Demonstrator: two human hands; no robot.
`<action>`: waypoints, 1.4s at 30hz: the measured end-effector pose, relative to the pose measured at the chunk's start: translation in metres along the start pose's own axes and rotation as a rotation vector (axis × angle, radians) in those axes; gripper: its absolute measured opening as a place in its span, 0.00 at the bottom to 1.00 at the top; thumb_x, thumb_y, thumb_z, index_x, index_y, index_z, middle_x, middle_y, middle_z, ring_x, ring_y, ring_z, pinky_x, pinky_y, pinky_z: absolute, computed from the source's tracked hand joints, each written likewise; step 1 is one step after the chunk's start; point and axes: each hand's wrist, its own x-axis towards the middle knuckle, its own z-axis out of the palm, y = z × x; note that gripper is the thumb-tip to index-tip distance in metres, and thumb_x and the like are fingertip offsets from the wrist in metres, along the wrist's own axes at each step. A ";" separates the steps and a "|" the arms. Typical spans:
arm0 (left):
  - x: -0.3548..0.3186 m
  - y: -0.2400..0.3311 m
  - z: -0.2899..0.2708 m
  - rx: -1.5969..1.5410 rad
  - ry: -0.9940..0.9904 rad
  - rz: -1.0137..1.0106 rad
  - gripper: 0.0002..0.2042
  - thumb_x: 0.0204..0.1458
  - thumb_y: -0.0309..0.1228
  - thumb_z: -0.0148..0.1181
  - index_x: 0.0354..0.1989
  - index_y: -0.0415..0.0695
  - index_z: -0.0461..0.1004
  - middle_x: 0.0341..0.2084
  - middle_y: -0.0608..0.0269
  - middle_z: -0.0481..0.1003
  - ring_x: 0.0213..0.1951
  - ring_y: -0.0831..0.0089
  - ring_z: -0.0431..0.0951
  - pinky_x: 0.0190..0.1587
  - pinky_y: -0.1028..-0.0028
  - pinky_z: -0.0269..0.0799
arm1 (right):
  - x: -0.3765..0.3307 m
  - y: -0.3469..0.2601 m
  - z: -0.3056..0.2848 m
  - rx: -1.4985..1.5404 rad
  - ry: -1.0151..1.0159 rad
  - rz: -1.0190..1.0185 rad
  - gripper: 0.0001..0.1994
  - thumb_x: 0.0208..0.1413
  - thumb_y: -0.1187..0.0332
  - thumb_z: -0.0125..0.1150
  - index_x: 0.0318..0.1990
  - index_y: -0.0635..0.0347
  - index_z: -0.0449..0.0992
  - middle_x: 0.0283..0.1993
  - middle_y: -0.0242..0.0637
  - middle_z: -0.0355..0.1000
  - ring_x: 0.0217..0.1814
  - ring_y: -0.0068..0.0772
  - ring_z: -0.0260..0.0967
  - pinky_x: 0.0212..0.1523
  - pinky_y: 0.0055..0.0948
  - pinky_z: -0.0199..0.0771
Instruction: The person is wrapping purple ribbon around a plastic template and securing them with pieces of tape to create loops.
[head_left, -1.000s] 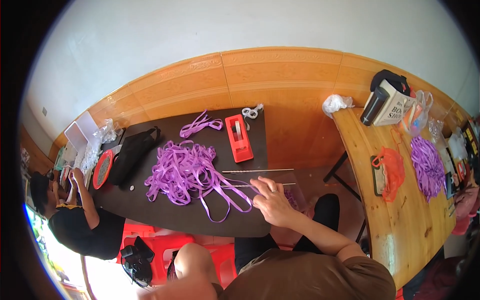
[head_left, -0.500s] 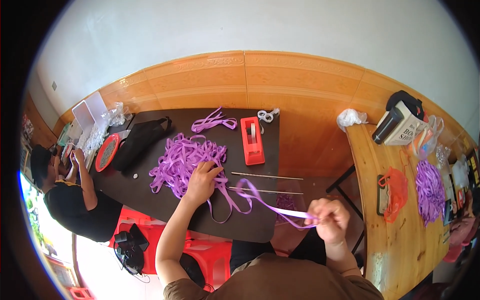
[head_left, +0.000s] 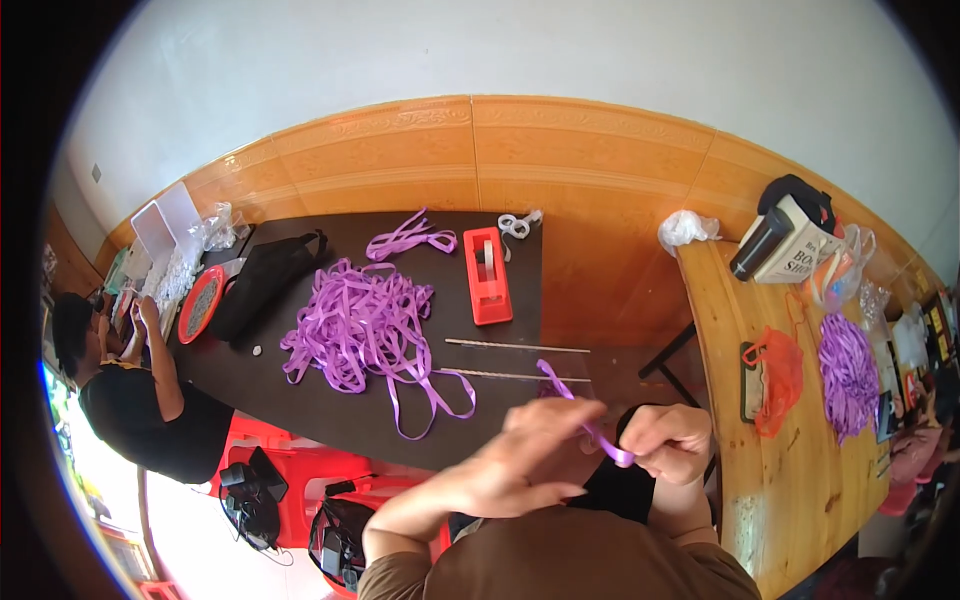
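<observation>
In front of my body, my right hand [head_left: 672,442] is closed in a pinch on a purple ribbon [head_left: 612,448]. Close to it on the left, my left hand [head_left: 525,450] has its fingers stretched out and the thumb apart. The ribbon runs up past the left fingers, which hide part of it. A tangled heap of purple ribbon [head_left: 355,325] lies on the dark table [head_left: 450,410], with loops trailing toward the front edge. Right of the heap are two thin patterned sticks [head_left: 518,346], reaching past the table's right edge.
A red tape dispenser [head_left: 487,290], white-handled scissors [head_left: 515,226] and a small ribbon bundle [head_left: 412,238] lie at the back. Further left are a black bag [head_left: 265,285] and a red plate [head_left: 214,276]; a co-worker [head_left: 150,410] sits beyond. A wooden table [head_left: 790,490] holds another ribbon bundle [head_left: 848,375].
My left hand has left the ribbon heap and come right and nearer, beside my right hand. The right hand keeps its pinch on the ribbon. The view has shifted slightly.
</observation>
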 end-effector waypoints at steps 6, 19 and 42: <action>0.000 -0.051 0.072 -0.926 -0.071 -0.315 0.06 0.55 0.23 0.55 0.39 0.37 0.75 0.19 0.71 0.70 0.21 0.86 0.66 0.24 0.84 0.62 | -0.018 -0.032 -0.045 0.372 0.266 -0.256 0.06 0.50 0.85 0.49 0.35 0.67 0.64 0.32 0.48 0.64 0.10 0.16 0.51 0.11 0.16 0.51; -0.008 -0.083 0.079 -1.444 0.377 -0.484 0.06 0.54 0.24 0.55 0.36 0.37 0.75 0.26 0.62 0.75 0.27 0.77 0.72 0.33 0.77 0.69 | -0.060 -0.002 -0.143 -0.403 0.929 0.119 0.06 0.53 0.79 0.53 0.38 0.63 0.73 0.36 0.40 0.72 0.18 0.16 0.59 0.18 0.14 0.58; -0.002 -0.089 0.101 -1.100 0.334 -0.808 0.08 0.55 0.23 0.53 0.41 0.36 0.74 0.26 0.63 0.75 0.23 0.84 0.71 0.20 0.87 0.60 | -0.038 0.044 -0.074 -0.843 0.049 0.277 0.12 0.38 0.82 0.60 0.35 0.62 0.75 0.28 0.37 0.70 0.28 0.34 0.69 0.28 0.26 0.67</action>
